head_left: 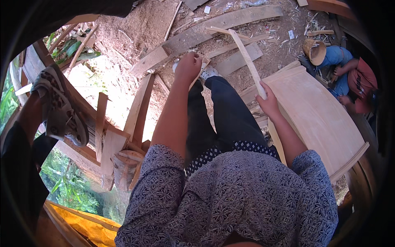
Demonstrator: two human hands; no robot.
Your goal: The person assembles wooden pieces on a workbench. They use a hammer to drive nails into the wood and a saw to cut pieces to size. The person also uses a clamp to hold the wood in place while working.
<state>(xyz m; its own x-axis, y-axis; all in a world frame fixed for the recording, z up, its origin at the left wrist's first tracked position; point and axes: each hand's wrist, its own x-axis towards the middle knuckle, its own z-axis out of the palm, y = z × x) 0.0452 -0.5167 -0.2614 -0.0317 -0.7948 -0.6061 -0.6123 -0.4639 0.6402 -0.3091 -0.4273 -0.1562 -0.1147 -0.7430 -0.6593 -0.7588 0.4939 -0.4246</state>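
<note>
My right hand (268, 99) is wrapped round the near end of a long pale wooden strip (245, 54), which slants up and away to the left. At its far tip the strip meets another thin slat (218, 29); whether they are joined I cannot tell. My left hand (188, 67) is closed and raised over my feet. A narrow pale edge shows beside its fingers, but what it holds, if anything, is hidden. Just right of my right hand is a wide pale wooden panel (317, 111) with a raised strip along its edge.
Curved planks (222, 25) and shavings lie on the dirt floor ahead. At the right a person in a red shirt (362, 86) sits by a woven basket (314, 51). Someone's shoe (61, 109) rests on wood at the left, near upright boards (140, 107). A yellow sheet (84, 224) is lower left.
</note>
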